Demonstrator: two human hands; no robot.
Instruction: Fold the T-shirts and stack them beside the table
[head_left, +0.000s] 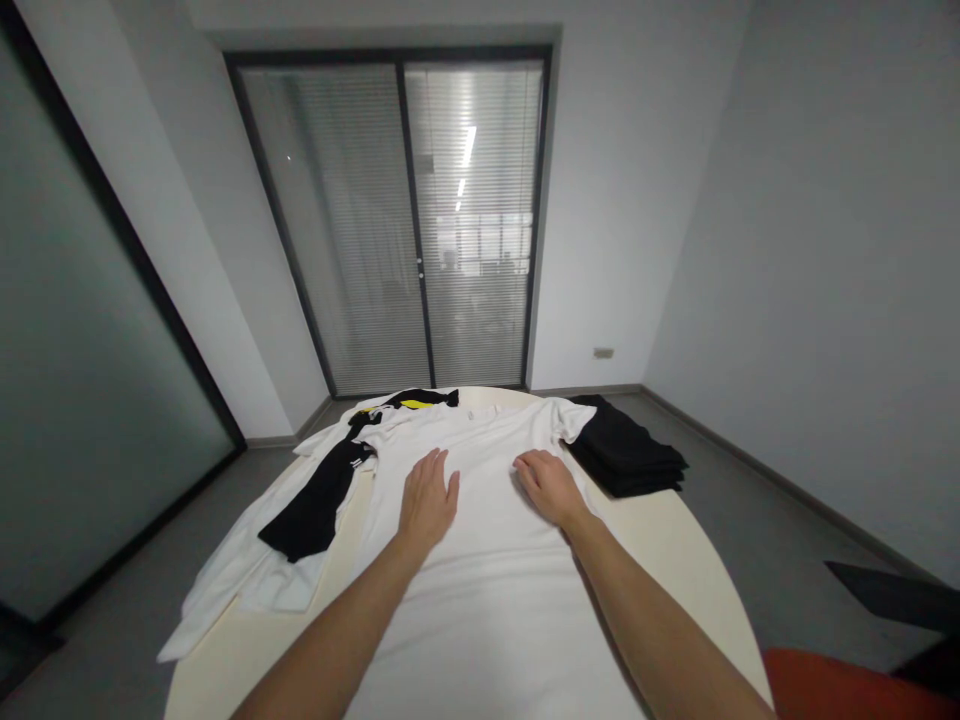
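A white T-shirt (pixel 487 560) lies spread out on a cream table (pixel 675 560), its collar toward the far edge and its hem toward me. My left hand (pixel 430 495) rests on the left side of the chest, palm down with the fingers stretched out. On the right side of the chest is my right hand (pixel 551 485), its fingers slightly curved and lying on the cloth. Neither hand grips anything. The shirt's right sleeve touches a stack of folded black clothes (pixel 626 450).
Loose black clothing (pixel 315 510) and white clothing (pixel 225 570) lie along the table's left side, partly past its edge. A black and yellow garment (pixel 420 402) is at the far end. An orange seat (pixel 847 685) stands at lower right. Glass doors with blinds (pixel 480 250) are beyond.
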